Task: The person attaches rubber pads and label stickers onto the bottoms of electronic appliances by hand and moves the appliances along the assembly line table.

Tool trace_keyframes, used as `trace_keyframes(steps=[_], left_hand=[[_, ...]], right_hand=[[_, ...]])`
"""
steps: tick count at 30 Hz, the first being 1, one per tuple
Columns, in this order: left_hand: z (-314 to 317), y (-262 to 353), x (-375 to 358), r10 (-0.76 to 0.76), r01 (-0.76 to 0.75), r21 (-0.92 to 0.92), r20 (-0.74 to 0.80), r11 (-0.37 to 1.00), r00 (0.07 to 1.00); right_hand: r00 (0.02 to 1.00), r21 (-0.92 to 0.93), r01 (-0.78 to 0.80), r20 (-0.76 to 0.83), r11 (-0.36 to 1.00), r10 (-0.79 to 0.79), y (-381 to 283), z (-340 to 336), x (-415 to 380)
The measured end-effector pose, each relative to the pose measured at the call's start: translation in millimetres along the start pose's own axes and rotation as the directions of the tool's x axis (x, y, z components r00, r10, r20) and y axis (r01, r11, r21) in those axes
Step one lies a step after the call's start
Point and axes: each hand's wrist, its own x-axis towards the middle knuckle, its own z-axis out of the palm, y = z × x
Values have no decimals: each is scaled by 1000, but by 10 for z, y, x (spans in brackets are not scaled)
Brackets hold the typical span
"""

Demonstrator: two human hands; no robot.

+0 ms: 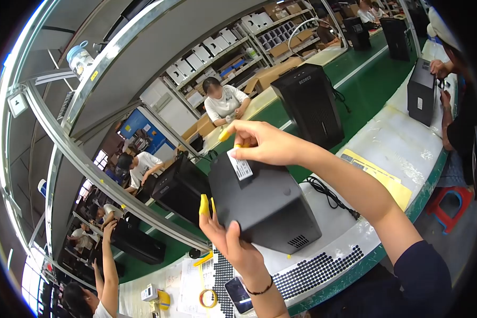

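A black box-shaped appliance (273, 204) with a slotted vent near its lower corner lies tilted on the white bench in front of me. My left hand (238, 252) holds its near left edge, thumb on the dark face and yellow-cotted fingers spread along the side. Pinched between the thumb and fingers of my right hand (267, 143) is a white printed label (241, 166), flat against the top of the face. Yellow cots cover fingertips of this hand too. A black power cord (331, 197) lies coiled just right of the appliance.
Rows of small black round pads (318, 273), a phone (239, 294) and a yellow tape roll (208, 298) lie on the near bench. Yellow sheets (376, 177) are at right. Black appliances (308, 106) stand on the green conveyor (363, 79). A co-worker's hands (441, 79) touch another unit.
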Motion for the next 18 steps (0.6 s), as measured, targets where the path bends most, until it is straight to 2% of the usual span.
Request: trace_keyframes(steps=[7,10,11,14,18], left_hand=[[-32,181,-576,105,-90,108,-146,990,984],[-86,219,-691,90,-72,130,-138,989,986],[-148,257,-729,29,-20,78,-111,997,993],[-201,312,-738,107,-110,208,26,972,994],[-192,338,-752,39,-37,240,-4,970,999]], right_hand=[[997,-183,77,35,980,-72,-576,180,-467],[995,-212,84,72,974,-70,-671,216,-590],[995,-220,89,73,971,-74,-684,218,-606],[995,-210,72,76,975,-57,-730,229,-631],[995,-220,91,65,971,-78,-711,247,-633]])
